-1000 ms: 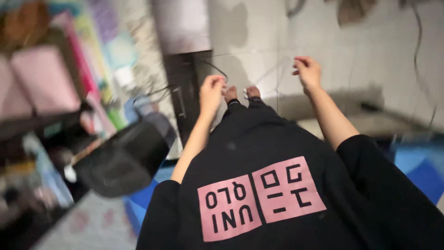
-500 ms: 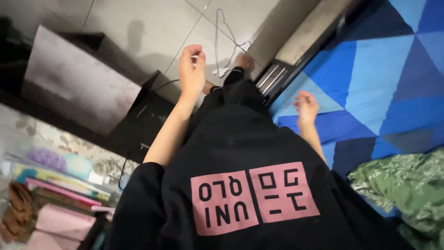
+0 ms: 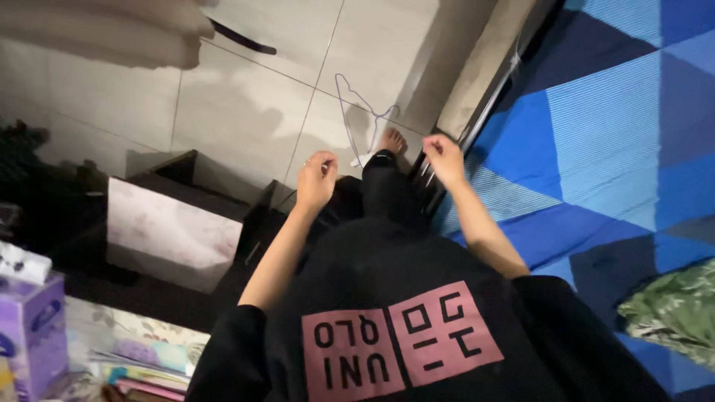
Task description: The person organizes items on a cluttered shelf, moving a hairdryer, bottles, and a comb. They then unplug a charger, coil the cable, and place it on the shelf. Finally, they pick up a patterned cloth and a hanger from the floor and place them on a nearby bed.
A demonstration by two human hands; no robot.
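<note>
I look down my black shirt with two pink printed squares. My left hand is held out over the floor, fingers curled and thumb pinched to a finger, with nothing visible in it. My right hand hovers with curled fingers beside the bed frame's edge. A thin pale wire hanger lies on the grey tiled floor, just beyond my bare foot and a little past my left hand's fingertips.
A bed with a blue triangle-patterned sheet fills the right side, with a crumpled green cloth on it. At left stand a black low cabinet with a pale flowered panel, a purple box and stacked books.
The view has swung from the cluttered shelf side round to the bed. Both hands, raised on the wire hanger a second ago, are off it and lower, and the right hand has moved in toward the left.
</note>
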